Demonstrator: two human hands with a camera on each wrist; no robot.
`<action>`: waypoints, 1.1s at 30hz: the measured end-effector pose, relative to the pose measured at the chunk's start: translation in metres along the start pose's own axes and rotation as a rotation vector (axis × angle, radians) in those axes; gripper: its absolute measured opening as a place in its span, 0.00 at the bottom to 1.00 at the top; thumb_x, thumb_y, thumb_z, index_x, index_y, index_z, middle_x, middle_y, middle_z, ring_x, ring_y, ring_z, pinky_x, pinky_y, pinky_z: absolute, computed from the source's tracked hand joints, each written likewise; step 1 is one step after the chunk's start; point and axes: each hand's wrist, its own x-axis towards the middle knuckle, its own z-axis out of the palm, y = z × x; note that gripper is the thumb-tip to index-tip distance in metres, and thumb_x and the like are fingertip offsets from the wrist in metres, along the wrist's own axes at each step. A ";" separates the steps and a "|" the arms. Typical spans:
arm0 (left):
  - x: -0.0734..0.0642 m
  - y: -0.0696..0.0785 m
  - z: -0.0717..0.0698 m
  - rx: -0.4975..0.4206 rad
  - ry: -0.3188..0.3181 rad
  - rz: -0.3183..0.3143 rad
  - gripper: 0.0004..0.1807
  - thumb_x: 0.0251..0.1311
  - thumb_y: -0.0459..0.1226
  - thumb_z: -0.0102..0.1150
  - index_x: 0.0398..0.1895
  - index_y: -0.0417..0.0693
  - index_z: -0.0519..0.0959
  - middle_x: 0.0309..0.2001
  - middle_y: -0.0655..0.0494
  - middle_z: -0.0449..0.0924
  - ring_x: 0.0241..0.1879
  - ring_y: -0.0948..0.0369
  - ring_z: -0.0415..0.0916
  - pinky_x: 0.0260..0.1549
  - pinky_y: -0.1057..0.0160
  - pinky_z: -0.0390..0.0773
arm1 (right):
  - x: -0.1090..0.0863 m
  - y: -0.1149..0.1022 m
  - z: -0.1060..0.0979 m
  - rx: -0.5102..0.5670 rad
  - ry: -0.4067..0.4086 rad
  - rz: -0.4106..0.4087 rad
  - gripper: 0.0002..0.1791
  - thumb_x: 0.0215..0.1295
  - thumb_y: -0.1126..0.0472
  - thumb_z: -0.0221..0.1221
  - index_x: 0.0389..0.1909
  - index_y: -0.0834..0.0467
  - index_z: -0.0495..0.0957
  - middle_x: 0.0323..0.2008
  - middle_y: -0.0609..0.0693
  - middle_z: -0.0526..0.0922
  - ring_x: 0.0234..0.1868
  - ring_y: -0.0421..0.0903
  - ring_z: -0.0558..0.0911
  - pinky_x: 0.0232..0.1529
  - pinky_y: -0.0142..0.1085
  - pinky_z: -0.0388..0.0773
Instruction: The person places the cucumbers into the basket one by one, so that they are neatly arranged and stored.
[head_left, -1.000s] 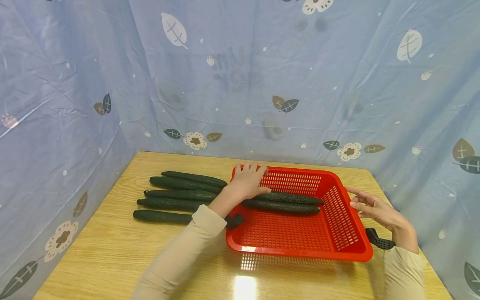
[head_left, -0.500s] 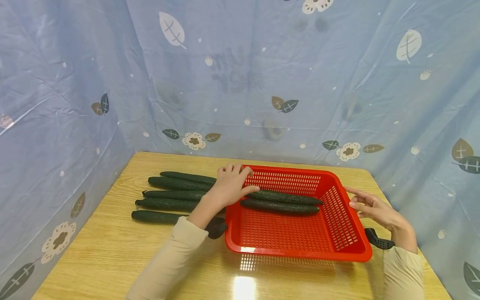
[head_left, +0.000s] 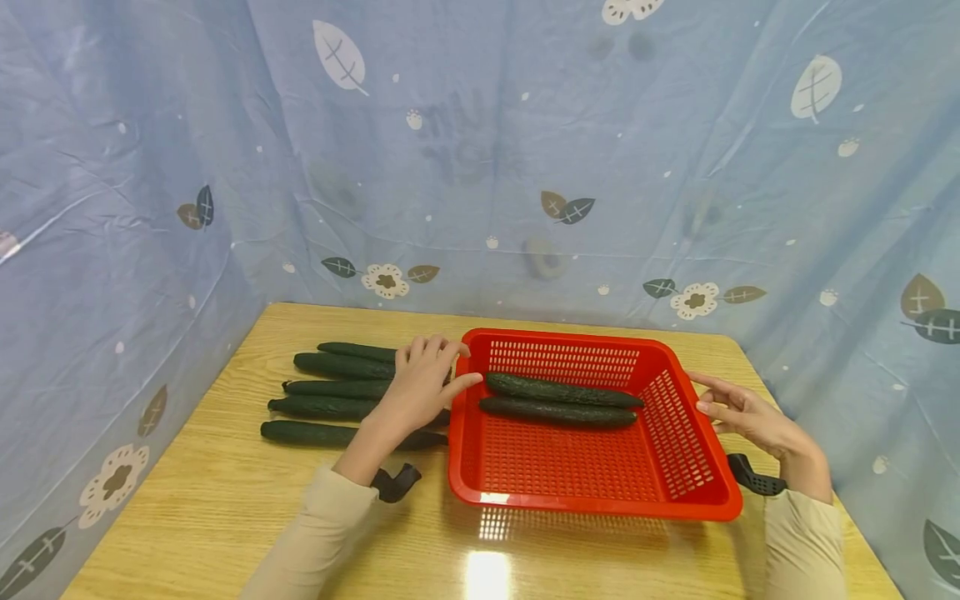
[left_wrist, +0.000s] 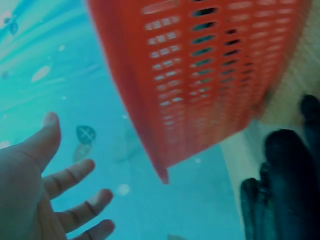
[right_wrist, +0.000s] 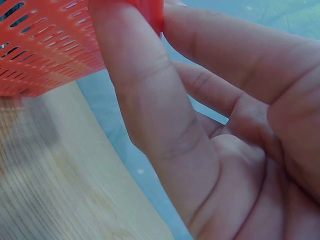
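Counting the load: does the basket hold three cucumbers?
No, the head view shows just two cucumbers lying side by side in the red basket.

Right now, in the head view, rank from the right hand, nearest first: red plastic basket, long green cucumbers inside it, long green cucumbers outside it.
1. Red plastic basket: right side pinched by the right hand.
2. Inside cucumbers: toward its back.
3. Outside cucumbers: left of basket.

left hand [head_left: 418, 382], loosely spread; right hand [head_left: 756, 423], pinching
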 end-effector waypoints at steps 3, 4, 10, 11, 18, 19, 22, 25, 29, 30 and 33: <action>-0.007 -0.009 0.005 -0.030 0.052 -0.002 0.24 0.61 0.58 0.49 0.52 0.54 0.71 0.49 0.53 0.67 0.48 0.52 0.59 0.50 0.49 0.56 | 0.001 0.001 0.000 0.001 -0.003 -0.008 0.30 0.71 0.71 0.42 0.70 0.67 0.43 0.39 0.45 0.73 0.39 0.39 0.79 0.36 0.39 0.80; -0.008 -0.012 0.006 -0.040 0.072 0.002 0.23 0.61 0.57 0.49 0.52 0.54 0.72 0.49 0.53 0.67 0.48 0.52 0.59 0.50 0.48 0.56 | 0.001 0.001 -0.001 0.003 -0.003 -0.011 0.30 0.70 0.71 0.42 0.70 0.67 0.43 0.39 0.45 0.73 0.39 0.39 0.79 0.36 0.39 0.80; -0.021 -0.030 0.019 -0.096 0.174 -0.018 0.19 0.62 0.54 0.50 0.51 0.56 0.71 0.50 0.54 0.68 0.48 0.52 0.60 0.51 0.47 0.56 | 0.002 0.003 -0.001 0.018 -0.011 -0.019 0.30 0.71 0.72 0.42 0.70 0.67 0.44 0.39 0.45 0.74 0.39 0.39 0.79 0.36 0.39 0.80; -0.024 -0.034 0.021 -0.102 0.183 -0.031 0.19 0.62 0.54 0.51 0.51 0.56 0.71 0.49 0.54 0.68 0.47 0.52 0.60 0.51 0.46 0.56 | 0.002 0.003 -0.001 0.022 -0.014 -0.020 0.30 0.71 0.72 0.42 0.70 0.67 0.43 0.39 0.45 0.74 0.39 0.40 0.79 0.36 0.39 0.80; -0.046 -0.058 0.032 -0.111 0.158 -0.097 0.21 0.63 0.54 0.50 0.53 0.54 0.71 0.50 0.51 0.67 0.48 0.50 0.58 0.52 0.44 0.54 | 0.001 0.003 -0.001 0.030 -0.005 -0.005 0.30 0.71 0.72 0.41 0.70 0.66 0.45 0.39 0.45 0.74 0.38 0.40 0.79 0.36 0.39 0.80; -0.049 -0.061 0.034 -0.107 0.149 -0.103 0.22 0.63 0.55 0.49 0.54 0.54 0.70 0.51 0.51 0.66 0.49 0.50 0.57 0.52 0.44 0.53 | 0.001 0.003 -0.001 0.032 -0.007 -0.006 0.30 0.71 0.72 0.42 0.70 0.66 0.44 0.39 0.45 0.74 0.38 0.40 0.79 0.36 0.39 0.80; -0.059 -0.072 0.038 -0.088 0.122 -0.123 0.25 0.63 0.57 0.48 0.55 0.54 0.68 0.53 0.47 0.63 0.52 0.47 0.56 0.53 0.41 0.53 | 0.001 0.003 -0.001 0.040 -0.013 -0.012 0.30 0.71 0.72 0.42 0.70 0.66 0.44 0.39 0.45 0.75 0.38 0.40 0.80 0.36 0.39 0.80; -0.069 -0.083 0.041 -0.065 0.101 -0.137 0.26 0.62 0.57 0.49 0.56 0.55 0.67 0.54 0.45 0.61 0.54 0.44 0.55 0.53 0.39 0.51 | 0.001 0.003 0.000 0.044 -0.018 -0.015 0.30 0.71 0.72 0.42 0.70 0.67 0.44 0.39 0.45 0.75 0.39 0.40 0.80 0.37 0.39 0.80; -0.081 -0.095 0.043 -0.045 0.051 -0.172 0.27 0.60 0.59 0.50 0.55 0.55 0.67 0.53 0.44 0.60 0.55 0.43 0.53 0.51 0.36 0.50 | 0.001 0.003 0.000 0.037 -0.011 -0.009 0.30 0.71 0.71 0.42 0.70 0.67 0.44 0.39 0.45 0.74 0.38 0.40 0.79 0.36 0.39 0.80; -0.083 -0.097 0.043 -0.046 0.032 -0.186 0.27 0.59 0.60 0.49 0.55 0.56 0.67 0.54 0.44 0.59 0.55 0.43 0.52 0.51 0.36 0.49 | 0.001 0.003 0.000 0.035 -0.010 -0.010 0.30 0.71 0.71 0.42 0.70 0.67 0.44 0.39 0.45 0.74 0.38 0.40 0.79 0.36 0.39 0.80; -0.091 -0.103 0.042 -0.042 -0.022 -0.220 0.29 0.59 0.62 0.47 0.55 0.56 0.66 0.55 0.44 0.58 0.56 0.42 0.51 0.51 0.33 0.48 | 0.001 0.003 -0.001 0.026 -0.008 -0.012 0.30 0.71 0.72 0.41 0.70 0.67 0.43 0.39 0.45 0.74 0.39 0.39 0.79 0.36 0.38 0.80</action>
